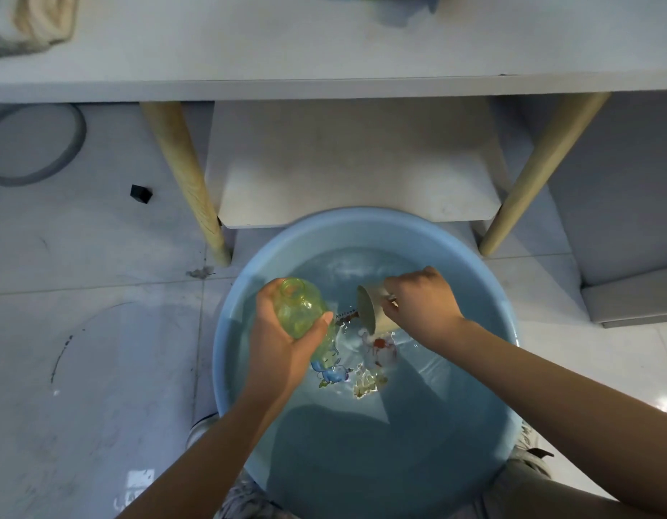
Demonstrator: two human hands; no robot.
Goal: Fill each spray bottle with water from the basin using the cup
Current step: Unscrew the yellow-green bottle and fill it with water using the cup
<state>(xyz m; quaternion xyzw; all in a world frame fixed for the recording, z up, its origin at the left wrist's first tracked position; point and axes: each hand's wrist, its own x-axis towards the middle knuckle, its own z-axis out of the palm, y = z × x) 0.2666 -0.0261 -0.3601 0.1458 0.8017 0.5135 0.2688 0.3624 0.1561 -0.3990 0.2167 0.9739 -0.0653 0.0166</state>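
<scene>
A blue round basin (234, 316) stands on the floor, holding water with cartoon prints showing on its bottom. My left hand (283, 350) grips a clear green bottle (300, 309) without a spray head, its open mouth tilted up and away over the left part of the water. My right hand (421, 305) holds a beige cup (373, 309) by its handle, tipped on its side with the mouth facing left toward the bottle and its lower rim at the water surface. Cup and bottle are a short gap apart.
A white table (324, 50) with pale wooden legs (189, 181) stands just beyond the basin, with a lower white shelf (354, 162). A folded towel (28, 20) lies on its far left. A grey hose loop (36, 144) and a small black block (141, 194) lie on the tiled floor.
</scene>
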